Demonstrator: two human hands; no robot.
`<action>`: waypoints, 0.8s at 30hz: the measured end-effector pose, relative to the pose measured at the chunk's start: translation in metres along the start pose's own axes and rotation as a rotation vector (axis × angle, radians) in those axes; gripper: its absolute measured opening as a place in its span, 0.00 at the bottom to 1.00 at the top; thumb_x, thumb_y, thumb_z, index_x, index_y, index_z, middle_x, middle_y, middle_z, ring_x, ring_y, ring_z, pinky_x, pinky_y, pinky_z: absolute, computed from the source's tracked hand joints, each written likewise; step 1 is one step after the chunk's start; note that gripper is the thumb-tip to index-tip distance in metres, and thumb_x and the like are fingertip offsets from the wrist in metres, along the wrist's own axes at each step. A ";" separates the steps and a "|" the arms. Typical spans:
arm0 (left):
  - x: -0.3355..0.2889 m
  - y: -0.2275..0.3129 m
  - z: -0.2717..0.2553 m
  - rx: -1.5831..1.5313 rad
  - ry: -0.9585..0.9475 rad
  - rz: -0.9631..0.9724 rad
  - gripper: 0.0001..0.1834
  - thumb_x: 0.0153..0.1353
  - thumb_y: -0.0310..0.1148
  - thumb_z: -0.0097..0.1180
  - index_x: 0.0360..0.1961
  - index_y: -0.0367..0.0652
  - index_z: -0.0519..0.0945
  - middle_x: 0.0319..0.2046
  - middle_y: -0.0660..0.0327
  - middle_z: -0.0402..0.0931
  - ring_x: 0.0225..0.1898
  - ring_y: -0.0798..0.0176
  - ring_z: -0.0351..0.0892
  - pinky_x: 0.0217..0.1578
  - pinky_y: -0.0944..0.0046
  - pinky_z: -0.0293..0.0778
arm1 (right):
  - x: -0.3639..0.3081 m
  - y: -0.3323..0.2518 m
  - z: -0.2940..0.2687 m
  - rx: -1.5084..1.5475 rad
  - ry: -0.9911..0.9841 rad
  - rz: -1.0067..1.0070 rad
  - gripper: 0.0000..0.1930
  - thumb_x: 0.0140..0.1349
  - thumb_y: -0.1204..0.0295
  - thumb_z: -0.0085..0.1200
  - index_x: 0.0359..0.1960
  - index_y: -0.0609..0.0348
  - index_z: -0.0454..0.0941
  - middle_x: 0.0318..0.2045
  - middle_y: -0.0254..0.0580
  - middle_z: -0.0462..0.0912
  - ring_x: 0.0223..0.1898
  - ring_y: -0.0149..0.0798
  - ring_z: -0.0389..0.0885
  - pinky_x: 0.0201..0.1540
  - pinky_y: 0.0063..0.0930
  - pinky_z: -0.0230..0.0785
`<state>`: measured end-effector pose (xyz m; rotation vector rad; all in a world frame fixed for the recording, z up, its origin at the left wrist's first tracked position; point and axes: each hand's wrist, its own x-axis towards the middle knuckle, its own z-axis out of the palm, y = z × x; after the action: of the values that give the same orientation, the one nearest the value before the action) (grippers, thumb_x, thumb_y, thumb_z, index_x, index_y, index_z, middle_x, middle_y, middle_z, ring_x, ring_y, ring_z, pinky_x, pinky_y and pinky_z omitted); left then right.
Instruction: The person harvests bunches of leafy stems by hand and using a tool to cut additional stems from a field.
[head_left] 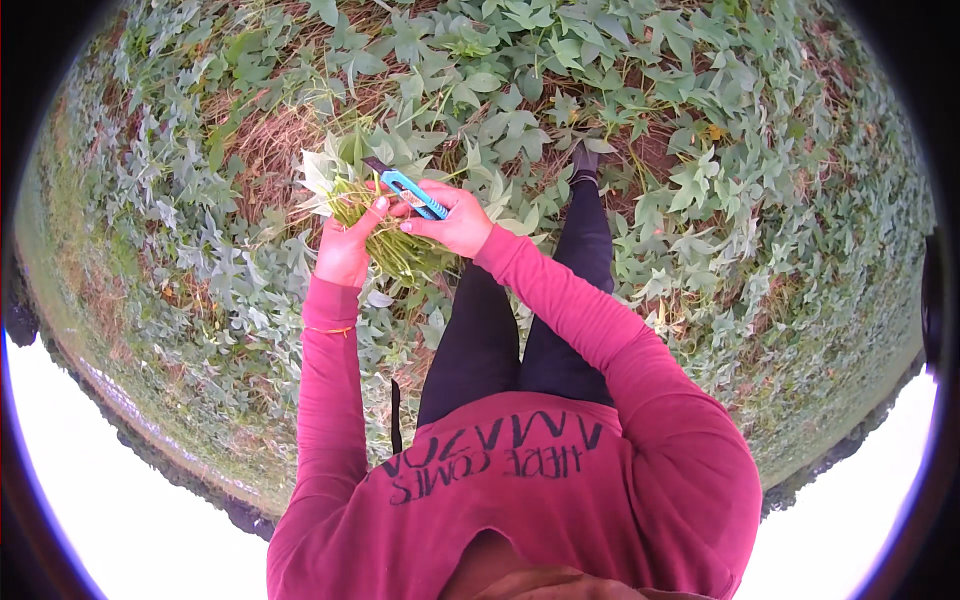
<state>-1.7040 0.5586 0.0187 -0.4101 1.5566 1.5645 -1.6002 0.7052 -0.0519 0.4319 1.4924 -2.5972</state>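
My left hand (345, 248) is closed around a bundle of cut leafy stems (408, 258), thumb across the front. The green leaves fan out at the far end, and one pale leaf (318, 180) sticks out on the left. Stem ends point toward me, to the right. A blue snap-off utility knife (412, 192) lies in my right hand (458, 218), its dark tip pointing up and left over the bundle. Fingers of both hands meet at the stems; some fingertips are hidden behind them. A thin orange band (330, 330) circles my left sleeve.
Leafy vines (700, 180) spread over the ground on all sides. Patches of dry brown grass (270, 150) show at the upper left. My right shoe (585, 158) stands among the vines. A dark strap (395, 415) hangs beside my left hip.
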 end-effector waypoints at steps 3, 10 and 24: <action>0.005 -0.028 -0.029 0.043 0.129 -0.004 0.16 0.65 0.28 0.59 0.53 0.37 0.74 0.45 0.60 0.80 0.46 0.66 0.81 0.48 0.64 0.76 | 0.020 0.005 -0.025 -0.063 -0.021 0.046 0.12 0.56 0.77 0.66 0.43 0.57 0.85 0.40 0.31 0.78 0.44 0.30 0.79 0.52 0.24 0.70; 0.001 -0.119 0.015 0.368 -0.326 -0.512 0.22 0.62 0.29 0.63 0.56 0.35 0.75 0.48 0.61 0.82 0.45 0.70 0.80 0.52 0.65 0.74 | 0.184 0.073 -0.200 -1.256 0.325 -0.155 0.13 0.58 0.65 0.63 0.43 0.51 0.85 0.53 0.40 0.78 0.50 0.46 0.78 0.58 0.39 0.69; 0.143 -0.189 0.098 -0.140 0.291 -0.301 0.15 0.58 0.28 0.66 0.44 0.33 0.80 0.34 0.56 0.84 0.33 0.63 0.83 0.35 0.63 0.79 | -0.027 0.008 -0.240 -0.906 -0.213 0.080 0.18 0.52 0.80 0.60 0.47 0.62 0.82 0.47 0.50 0.83 0.51 0.50 0.80 0.56 0.36 0.72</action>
<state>-1.6110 0.6684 -0.1931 -0.9411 1.5171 1.4258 -1.5274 0.9059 -0.1642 0.0926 2.2467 -1.5741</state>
